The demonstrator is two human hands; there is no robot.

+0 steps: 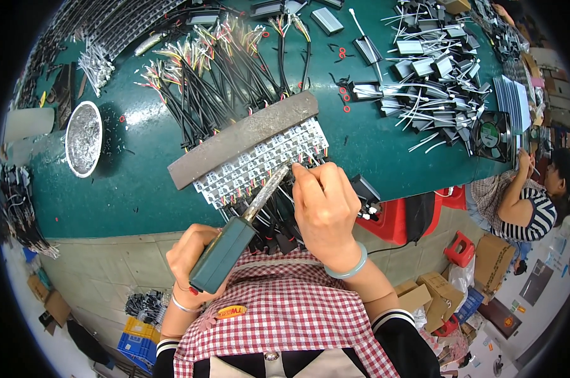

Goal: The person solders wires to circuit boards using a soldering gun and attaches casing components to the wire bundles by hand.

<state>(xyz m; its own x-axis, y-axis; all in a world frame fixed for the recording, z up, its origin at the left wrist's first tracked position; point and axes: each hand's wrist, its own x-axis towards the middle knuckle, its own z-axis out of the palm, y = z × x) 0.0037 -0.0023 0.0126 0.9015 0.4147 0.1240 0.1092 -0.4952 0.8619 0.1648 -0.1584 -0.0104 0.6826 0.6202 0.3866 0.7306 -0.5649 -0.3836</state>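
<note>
My left hand (193,255) is closed around the green handle of a soldering iron (225,249). Its long, stained metal tip slants up and right to the near edge of a panel of small white circuit boards (259,165). Beside the tip, my right hand (324,205) pinches a thin wire at that edge, mostly hidden by the fingers. A flat grey-brown bar (244,140) lies across the panel. Black cables (225,88) with bared coloured ends fan out beyond the bar. More black leads (275,220) hang from the near edge, partly behind my hands.
A white-rimmed bowl (100,142) of silvery bits stands on the green table (140,201) at left. Grey metal cases with white cables (423,69) pile up at right, near a black fan (491,135). Red stools (395,220) stand below the table edge. Another person (530,195) sits far right.
</note>
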